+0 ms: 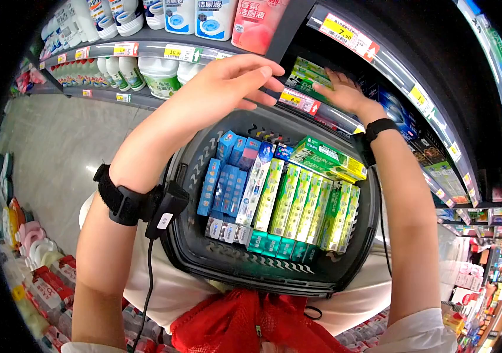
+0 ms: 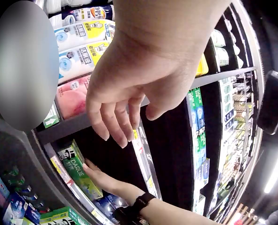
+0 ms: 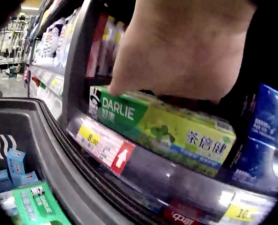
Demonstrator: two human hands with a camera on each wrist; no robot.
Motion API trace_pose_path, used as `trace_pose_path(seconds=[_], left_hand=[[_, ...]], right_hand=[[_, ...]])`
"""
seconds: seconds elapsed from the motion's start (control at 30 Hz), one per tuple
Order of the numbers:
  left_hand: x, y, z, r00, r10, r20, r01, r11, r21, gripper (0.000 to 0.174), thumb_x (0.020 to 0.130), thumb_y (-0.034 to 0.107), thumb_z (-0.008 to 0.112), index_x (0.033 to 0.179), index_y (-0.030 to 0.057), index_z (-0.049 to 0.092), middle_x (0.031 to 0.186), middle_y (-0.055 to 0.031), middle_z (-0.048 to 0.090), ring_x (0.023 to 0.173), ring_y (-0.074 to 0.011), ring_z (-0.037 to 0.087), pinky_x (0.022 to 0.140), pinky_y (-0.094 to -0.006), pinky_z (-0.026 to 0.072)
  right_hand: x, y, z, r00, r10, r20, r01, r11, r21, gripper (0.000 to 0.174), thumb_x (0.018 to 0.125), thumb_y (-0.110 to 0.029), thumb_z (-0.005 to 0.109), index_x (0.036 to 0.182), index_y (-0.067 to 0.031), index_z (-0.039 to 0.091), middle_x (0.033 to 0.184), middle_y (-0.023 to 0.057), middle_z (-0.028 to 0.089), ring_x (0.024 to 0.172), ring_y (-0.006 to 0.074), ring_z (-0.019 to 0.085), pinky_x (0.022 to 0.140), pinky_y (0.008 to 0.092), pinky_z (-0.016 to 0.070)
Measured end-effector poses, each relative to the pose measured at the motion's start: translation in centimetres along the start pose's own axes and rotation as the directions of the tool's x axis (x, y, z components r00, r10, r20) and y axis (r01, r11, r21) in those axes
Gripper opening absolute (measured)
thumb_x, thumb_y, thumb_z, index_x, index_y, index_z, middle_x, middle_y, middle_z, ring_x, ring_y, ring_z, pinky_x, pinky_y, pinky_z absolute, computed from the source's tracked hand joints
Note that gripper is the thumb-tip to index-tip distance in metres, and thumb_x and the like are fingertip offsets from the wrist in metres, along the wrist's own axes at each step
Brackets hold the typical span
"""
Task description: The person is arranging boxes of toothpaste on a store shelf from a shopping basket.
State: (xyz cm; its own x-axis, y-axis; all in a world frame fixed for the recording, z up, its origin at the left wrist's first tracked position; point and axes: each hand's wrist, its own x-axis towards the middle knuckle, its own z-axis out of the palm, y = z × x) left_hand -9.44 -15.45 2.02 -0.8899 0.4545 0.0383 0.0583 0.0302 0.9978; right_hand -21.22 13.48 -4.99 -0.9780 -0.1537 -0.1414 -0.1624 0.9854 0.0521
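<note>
My right hand reaches onto the shelf and rests on the top of green-and-yellow Darlie toothpaste boxes, fingers spread forward. In the right wrist view the hand covers much of the boxes' top. My left hand hovers in the air beyond the basket's far left side, fingers loosely bent and holding nothing. Below both arms stands a dark grey shopping basket. Upright in it are several yellow-green toothpaste boxes, blue boxes and teal boxes. A green Darlie box lies across the far right part.
Blue boxes stand right of the Darlie boxes on the shelf. A shelf edge with price labels overhangs the right arm. Cleaner bottles line the upper left shelf. A red mesh cloth lies before the basket.
</note>
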Motion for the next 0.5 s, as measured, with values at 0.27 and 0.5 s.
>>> trace_pose_path(seconds=[0.27,0.5], left_hand=[[0.5,-0.1,0.0,1.0,0.014,0.01,-0.014,1.0,0.019,0.038,0.09,0.035,0.044,0.115,0.0073,0.051,0.104,-0.0067,0.057,0.093,-0.0152,0.056,0.081,-0.0268,0.043],[0.8,-0.7,0.9,1.0,-0.02,-0.005,0.02,0.998,0.066,0.034,0.09,0.029,0.041,0.115,0.0089,0.051,0.103,-0.0048,0.059,0.091,-0.0129,0.056,0.081,-0.0275,0.0425]], right_hand=[[-10.7,-2.9,-1.1,0.812,-0.384,-0.44,0.468,0.878,0.096,0.022,0.077,-0.022,0.059,0.087,-0.0032,0.06,0.09,0.0139,0.061,0.083,0.0307,0.058,0.074,0.0378,0.0466],[-18.6,1.2,4.5,0.941,-0.106,-0.322,0.12,0.993,0.022,0.029,0.074,-0.026,0.062,0.091,-0.0036,0.057,0.086,0.0123,0.058,0.081,0.0307,0.058,0.07,0.0378,0.0476]])
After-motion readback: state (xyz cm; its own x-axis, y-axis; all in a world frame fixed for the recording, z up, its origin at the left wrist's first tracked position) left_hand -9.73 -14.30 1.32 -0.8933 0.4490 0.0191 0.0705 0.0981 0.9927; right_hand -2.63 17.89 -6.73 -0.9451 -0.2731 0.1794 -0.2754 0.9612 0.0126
